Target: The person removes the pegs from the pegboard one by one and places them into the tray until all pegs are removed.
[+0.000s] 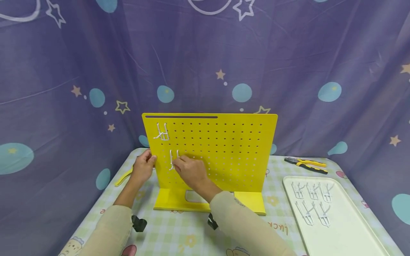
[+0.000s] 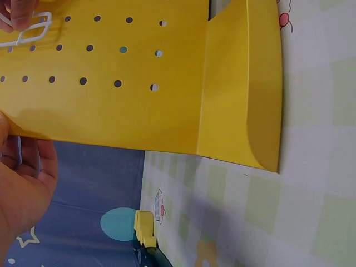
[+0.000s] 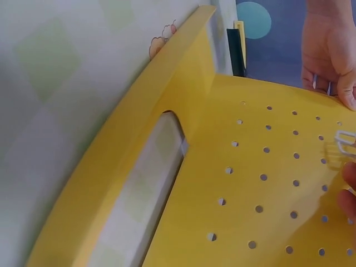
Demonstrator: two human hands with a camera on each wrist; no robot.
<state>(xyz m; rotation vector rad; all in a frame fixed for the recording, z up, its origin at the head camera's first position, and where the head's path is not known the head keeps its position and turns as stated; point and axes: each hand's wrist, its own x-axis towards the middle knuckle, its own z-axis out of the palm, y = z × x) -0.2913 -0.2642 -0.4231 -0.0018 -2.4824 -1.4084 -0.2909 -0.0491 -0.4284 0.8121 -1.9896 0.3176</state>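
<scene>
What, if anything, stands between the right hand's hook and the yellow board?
Nothing visible: the right hand holds the hook close to the yellow board; the left hand grips its left edge, out of the way.

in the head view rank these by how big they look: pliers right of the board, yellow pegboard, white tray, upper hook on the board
1. Yellow pegboard
2. White tray, cut off at the frame's edge
3. Pliers
4. Upper hook
</scene>
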